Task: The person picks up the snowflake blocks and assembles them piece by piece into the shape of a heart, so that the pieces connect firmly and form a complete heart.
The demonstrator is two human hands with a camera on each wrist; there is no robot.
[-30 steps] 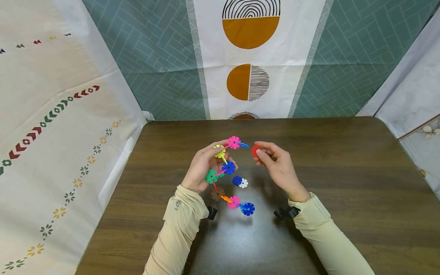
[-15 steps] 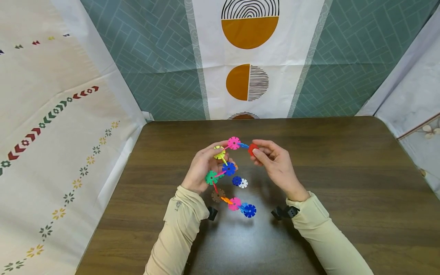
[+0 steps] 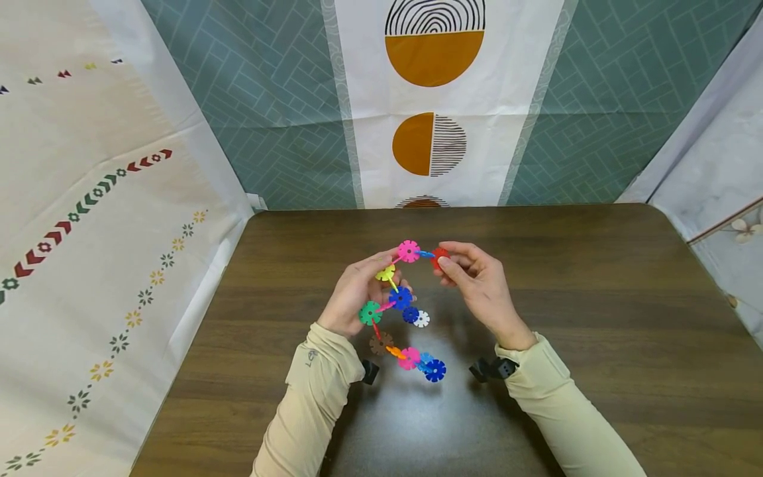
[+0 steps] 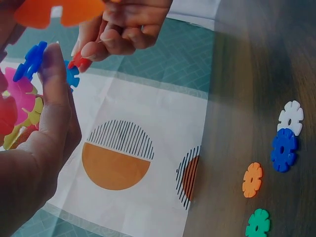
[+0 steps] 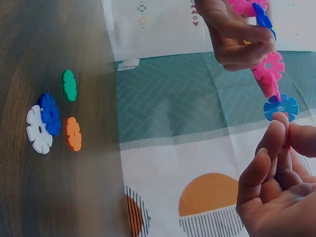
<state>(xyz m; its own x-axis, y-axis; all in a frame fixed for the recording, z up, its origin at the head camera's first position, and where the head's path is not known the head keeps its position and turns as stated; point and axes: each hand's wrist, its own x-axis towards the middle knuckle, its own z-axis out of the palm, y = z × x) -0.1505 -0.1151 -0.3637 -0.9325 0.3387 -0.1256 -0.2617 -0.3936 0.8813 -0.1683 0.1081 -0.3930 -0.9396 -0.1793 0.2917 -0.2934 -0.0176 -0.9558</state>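
Note:
A chain of colourful notched plastic discs (image 3: 370, 313) hangs in the air from my left hand (image 3: 352, 295), whose thumb and fingers grip it near the yellow disc (image 3: 385, 272). At its upper end a pink disc (image 3: 408, 251) leads to a light blue disc (image 5: 273, 105). Thumb and fingertips of my right hand (image 3: 481, 288) pinch a red disc (image 3: 438, 254), mostly covered by those fingers. In the right wrist view the red edge meets the light blue disc's rim. Lower down, the chain ends in a dark blue disc (image 3: 436, 370).
Loose discs lie on the wooden table (image 3: 596, 298) under the hands: a white one (image 4: 290, 117) overlapping a blue one (image 4: 283, 150), plus an orange one (image 4: 252, 180) and a green one (image 4: 257, 223). A patterned cloth (image 3: 286, 119) hangs behind the table's far edge.
My right hand has moved left, bringing the red disc from a gap away up to the light blue disc. My left hand and the chain have shifted slightly right and down.

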